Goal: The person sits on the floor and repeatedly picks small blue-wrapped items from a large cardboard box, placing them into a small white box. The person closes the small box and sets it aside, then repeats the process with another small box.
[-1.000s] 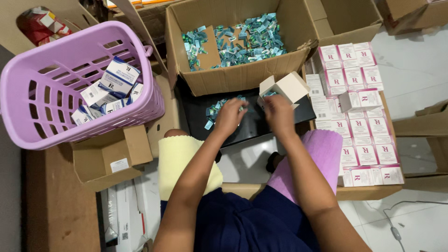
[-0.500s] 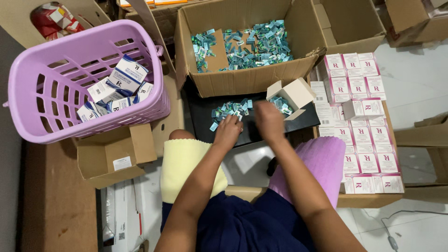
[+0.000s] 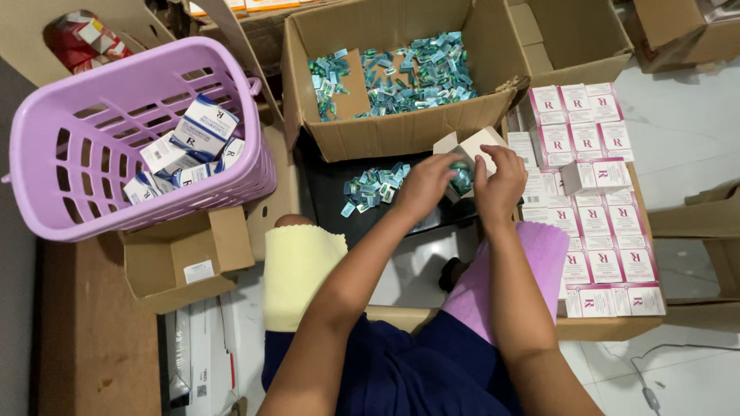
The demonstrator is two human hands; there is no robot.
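Pale marble-like tiled floor [image 3: 686,131]

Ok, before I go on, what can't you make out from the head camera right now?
- Small white box: its inside is hidden by the left hand and right hand.
- Teal packets between the hands: count unclear, fingers cover them.
- Purple basket: its left rim is cut off by the frame edge.
- Loose teal packets in the big cardboard box: too small to tell apart.

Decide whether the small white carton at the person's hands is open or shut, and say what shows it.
Open. The small white carton has its flap raised, and teal packets show at its mouth between the left hand and right hand.
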